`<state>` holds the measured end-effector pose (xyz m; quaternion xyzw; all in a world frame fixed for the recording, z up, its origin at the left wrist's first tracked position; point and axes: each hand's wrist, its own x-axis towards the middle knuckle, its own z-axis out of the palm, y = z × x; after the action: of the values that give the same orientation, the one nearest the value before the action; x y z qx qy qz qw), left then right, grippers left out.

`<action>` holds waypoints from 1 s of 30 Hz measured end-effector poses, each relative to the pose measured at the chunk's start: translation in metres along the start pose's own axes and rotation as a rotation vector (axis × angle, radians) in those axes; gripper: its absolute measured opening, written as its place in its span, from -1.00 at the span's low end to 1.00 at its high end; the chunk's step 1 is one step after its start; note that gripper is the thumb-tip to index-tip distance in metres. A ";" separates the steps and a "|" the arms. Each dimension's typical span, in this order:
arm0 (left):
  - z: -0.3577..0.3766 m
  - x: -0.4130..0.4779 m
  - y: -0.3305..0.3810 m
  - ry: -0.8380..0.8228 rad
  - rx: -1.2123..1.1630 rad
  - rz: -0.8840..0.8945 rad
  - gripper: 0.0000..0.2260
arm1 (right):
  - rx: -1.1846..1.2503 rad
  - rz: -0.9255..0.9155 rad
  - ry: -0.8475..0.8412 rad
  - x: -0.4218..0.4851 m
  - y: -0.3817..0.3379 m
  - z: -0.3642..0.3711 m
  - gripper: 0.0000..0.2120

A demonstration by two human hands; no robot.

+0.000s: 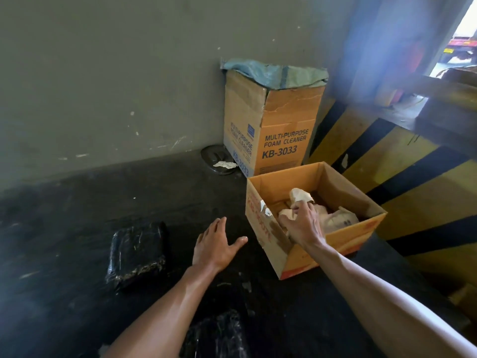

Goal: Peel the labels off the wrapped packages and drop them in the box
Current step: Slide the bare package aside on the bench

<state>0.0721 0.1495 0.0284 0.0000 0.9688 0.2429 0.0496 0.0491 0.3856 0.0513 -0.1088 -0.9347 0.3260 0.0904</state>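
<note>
An open cardboard box (333,244) sits on the dark floor at the right, with several crumpled pale labels (338,218) inside. My right hand (302,223) is over the box's near-left corner, fingers pinched on a crumpled pale label (299,196) that sticks up above them. My left hand (216,244) hovers over the floor left of the box, fingers spread and holding nothing. A black wrapped package (136,254) lies flat on the floor to the left. A second black wrapped package (219,334) lies near the bottom edge, partly hidden by my left forearm.
A tall "Multi-Purpose Foam Cleaner" carton (273,125) lined with a blue-green bag stands against the grey wall behind the box. A dark dish (216,158) with a paper scrap lies beside it. A yellow-and-black striped ramp (387,156) rises at the right.
</note>
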 end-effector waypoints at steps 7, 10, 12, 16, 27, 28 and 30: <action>-0.036 -0.046 -0.127 0.011 -0.095 -0.229 -0.18 | -0.056 -0.227 -0.124 -0.039 -0.083 0.068 -0.64; -0.051 -0.063 -0.177 0.029 -0.153 -0.342 -0.24 | -0.102 -0.265 -0.235 -0.046 -0.121 0.115 -0.57; -0.059 -0.069 -0.212 0.017 -0.201 -0.418 -0.34 | -0.080 -0.253 -0.332 -0.052 -0.145 0.146 -0.54; -0.059 -0.067 -0.285 -0.007 -0.280 -0.554 -0.41 | -0.037 -0.226 -0.468 -0.063 -0.175 0.208 -0.51; -0.038 0.019 -0.339 0.018 -0.553 -0.545 -0.33 | 0.033 0.083 -0.686 -0.060 -0.188 0.327 -0.09; -0.033 0.020 -0.339 0.029 -0.566 -0.565 -0.29 | 0.050 0.105 -0.691 -0.062 -0.188 0.333 -0.05; -0.026 0.020 -0.342 0.059 -0.571 -0.584 -0.23 | 0.092 0.135 -0.679 -0.064 -0.188 0.342 -0.02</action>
<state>0.0578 -0.1635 -0.1118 -0.2959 0.8226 0.4779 0.0864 0.0013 0.0236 -0.1000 -0.0517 -0.8865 0.3906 -0.2426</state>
